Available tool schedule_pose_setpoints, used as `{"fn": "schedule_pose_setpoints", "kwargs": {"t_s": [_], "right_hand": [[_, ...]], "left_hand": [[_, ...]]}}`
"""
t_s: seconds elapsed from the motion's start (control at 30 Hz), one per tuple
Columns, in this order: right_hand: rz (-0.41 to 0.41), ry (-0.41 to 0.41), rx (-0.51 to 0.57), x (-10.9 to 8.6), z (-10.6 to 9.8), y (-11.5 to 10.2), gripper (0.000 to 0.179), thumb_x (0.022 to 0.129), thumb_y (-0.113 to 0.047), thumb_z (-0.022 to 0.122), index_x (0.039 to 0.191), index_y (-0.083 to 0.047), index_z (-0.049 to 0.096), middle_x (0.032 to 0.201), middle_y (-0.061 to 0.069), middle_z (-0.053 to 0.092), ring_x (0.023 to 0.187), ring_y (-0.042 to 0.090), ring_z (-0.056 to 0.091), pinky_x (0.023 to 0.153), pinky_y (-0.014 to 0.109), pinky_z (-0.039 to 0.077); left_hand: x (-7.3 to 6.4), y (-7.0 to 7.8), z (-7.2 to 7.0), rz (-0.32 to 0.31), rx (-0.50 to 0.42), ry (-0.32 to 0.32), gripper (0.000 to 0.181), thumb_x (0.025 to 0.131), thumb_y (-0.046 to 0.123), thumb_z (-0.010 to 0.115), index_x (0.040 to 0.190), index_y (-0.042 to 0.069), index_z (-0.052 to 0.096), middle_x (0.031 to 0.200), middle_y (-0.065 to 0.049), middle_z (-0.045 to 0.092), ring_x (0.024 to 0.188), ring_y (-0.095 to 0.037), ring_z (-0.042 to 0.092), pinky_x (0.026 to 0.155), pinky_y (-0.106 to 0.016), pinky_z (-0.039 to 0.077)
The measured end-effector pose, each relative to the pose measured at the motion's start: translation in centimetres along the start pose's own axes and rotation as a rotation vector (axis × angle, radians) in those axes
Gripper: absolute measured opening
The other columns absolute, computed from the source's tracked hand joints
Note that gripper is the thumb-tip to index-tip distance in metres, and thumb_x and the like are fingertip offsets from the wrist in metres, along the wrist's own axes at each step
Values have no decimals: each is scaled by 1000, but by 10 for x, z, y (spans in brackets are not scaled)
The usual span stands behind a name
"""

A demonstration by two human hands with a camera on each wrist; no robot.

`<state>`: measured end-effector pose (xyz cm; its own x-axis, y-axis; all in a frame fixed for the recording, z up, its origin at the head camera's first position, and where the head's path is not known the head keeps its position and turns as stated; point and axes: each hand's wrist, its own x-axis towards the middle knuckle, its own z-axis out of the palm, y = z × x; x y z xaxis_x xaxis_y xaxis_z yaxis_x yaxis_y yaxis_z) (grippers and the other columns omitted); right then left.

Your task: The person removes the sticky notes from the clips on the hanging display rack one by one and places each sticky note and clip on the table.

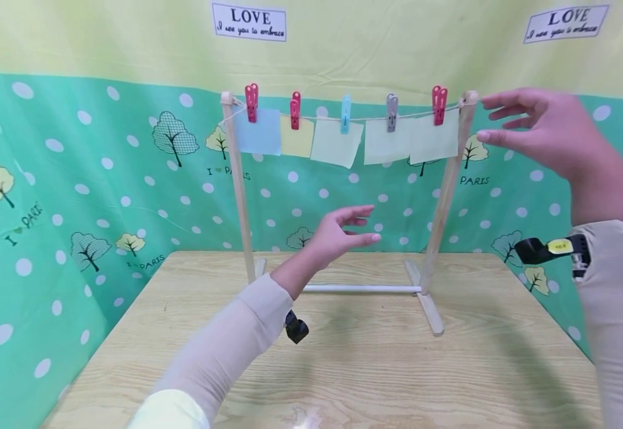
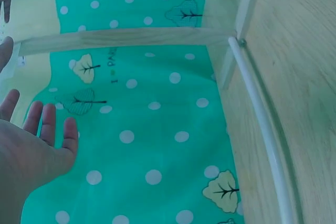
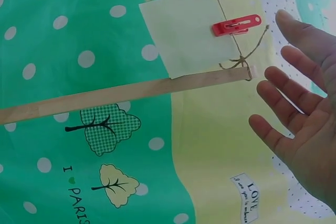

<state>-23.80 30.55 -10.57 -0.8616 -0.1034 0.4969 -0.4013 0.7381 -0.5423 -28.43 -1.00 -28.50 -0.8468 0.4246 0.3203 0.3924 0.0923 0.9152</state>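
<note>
Papers [image 1: 336,145] on string [image 3: 242,60]; clips [image 1: 345,116] atop

Soft shadows [image 1: 536,363] and glare [image 1: 302,417] mark the brightly lit table [image 1: 386,381]; wrist views look duller.

Wide head view from the near side; both wrist views closer, turned sideways.
The head view faces forward and down over the table [image 1: 354,363] to the far curtain [image 1: 129,107], framing the rack [image 1: 239,196]; from the left wrist, the right post [image 1: 443,202] and white bar [image 2: 261,114] show, from the right wrist, that post's top. All three share the right post.
</note>
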Motion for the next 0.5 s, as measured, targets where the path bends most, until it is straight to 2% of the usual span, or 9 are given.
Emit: {"fn": "schedule_pose_setpoints", "kwargs": {"t_s": [0.13,0.27,0.4,0.5], "right_hand": [[18,10,96,3,0,-2,53,89,-24,74,138,-24,56,130,-6,57,103,0,56,69,3,44],[34,22,162,5,1,-2,51,88,-22,74,137,-22,58,123,-7,58,99,0,57,69,4,45],[33,26,182,7,2,-1,52,89,-22,74,138,-21,57,122,-7,58,99,1,58,70,4,45],[25,31,174,10,3,-2,53,89,-24,73,139,-23,55,122,-6,59,99,2,58,71,4,45]], "left_hand": [[7,0,2,-11,-24,24,56,80,29,83,131,28,62,124,13,61,114,-9,56,89,-31,54],[12,0,5,-21,-38,33,57,79,30,83,132,27,61,125,13,61,118,-15,55,91,-30,53],[19,-2,8,-20,-49,45,57,78,30,84,131,27,62,125,13,61,121,-20,54,92,-30,52],[24,0,10,-19,-56,58,55,79,29,84,129,28,63,124,13,61,119,-18,55,91,-30,53]]}}
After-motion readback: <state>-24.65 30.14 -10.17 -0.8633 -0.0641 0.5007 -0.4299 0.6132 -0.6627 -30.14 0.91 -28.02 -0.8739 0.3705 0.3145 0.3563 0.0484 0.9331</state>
